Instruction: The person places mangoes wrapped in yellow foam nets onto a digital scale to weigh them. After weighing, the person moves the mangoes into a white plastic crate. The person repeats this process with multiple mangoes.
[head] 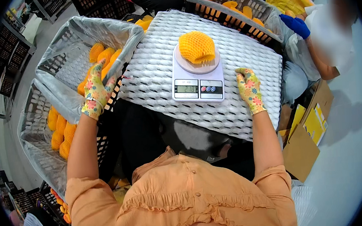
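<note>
A digital kitchen scale [198,91] stands on a surface covered with white foam netting [243,50]. On its round plate lies a fruit in a yellow foam net sleeve [196,47], and its display shows digits. My left hand [96,91], in a floral glove, is over the near right rim of a plastic-lined crate [50,70], beside several yellow-netted fruits [106,56]; whether its fingers touch one I cannot tell. My right hand [250,90], in a matching glove, rests on the foam netting to the right of the scale, with nothing visible in it.
Another lined crate [26,138] with yellow-netted fruits is at the left. A lined black crate [234,16] holds more beyond the foam surface. At the right are a cardboard box [300,154] and another person's blue-gloved hand [295,26]. Orange fruits [60,205] lie lower left.
</note>
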Demonstrator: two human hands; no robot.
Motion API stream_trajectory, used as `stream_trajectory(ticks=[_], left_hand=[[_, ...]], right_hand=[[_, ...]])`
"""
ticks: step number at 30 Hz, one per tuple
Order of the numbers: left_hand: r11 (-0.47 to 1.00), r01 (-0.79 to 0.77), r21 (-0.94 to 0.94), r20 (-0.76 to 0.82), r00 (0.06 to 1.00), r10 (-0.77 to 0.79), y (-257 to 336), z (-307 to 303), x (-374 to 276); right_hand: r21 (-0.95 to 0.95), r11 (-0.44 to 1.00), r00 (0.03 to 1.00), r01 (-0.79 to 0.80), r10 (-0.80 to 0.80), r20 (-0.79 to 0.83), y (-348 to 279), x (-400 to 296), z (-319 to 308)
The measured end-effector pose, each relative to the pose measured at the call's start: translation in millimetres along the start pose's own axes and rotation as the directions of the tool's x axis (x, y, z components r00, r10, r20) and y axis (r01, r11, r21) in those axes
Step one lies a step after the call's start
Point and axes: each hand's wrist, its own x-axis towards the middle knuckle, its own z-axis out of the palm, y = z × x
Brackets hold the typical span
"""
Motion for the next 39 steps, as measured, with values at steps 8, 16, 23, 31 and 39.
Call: stream_trajectory(ticks=[8,16,23,31,39], left_hand=[[0.862,0.170,-0.477,0.141,0.983,-0.115,97.7,19.7,20.8],[0.997,-0.005,0.071,0.338,0.941,-0.019,217.2,54.0,102.8],[0.917,-0.223,0.331,0.607,0.794,-0.026,256.6,83.5,98.0],[0.796,0.327,-0.509,0.579,0.815,0.035,173.3,67.2,105.3],[0.105,0.099,-0.990,0.093,0.994,-0.060,-23.7,-109.2,10.8]], right_hand=[[-0.204,0.943,0.958,0.263,-0.280,-0.058,7.9,-16.2,6.9],[-0.225,0.945,0.964,0.239,-0.258,-0.057,12.6,-13.6,10.5],[-0.168,0.953,0.967,0.252,-0.255,0.006,19.0,-11.0,8.2],[-0.174,0.926,0.939,0.334,-0.342,-0.020,43.3,-4.9,14.0],[-0.191,0.917,0.935,0.349,-0.353,0.013,60.1,-2.6,11.1]])
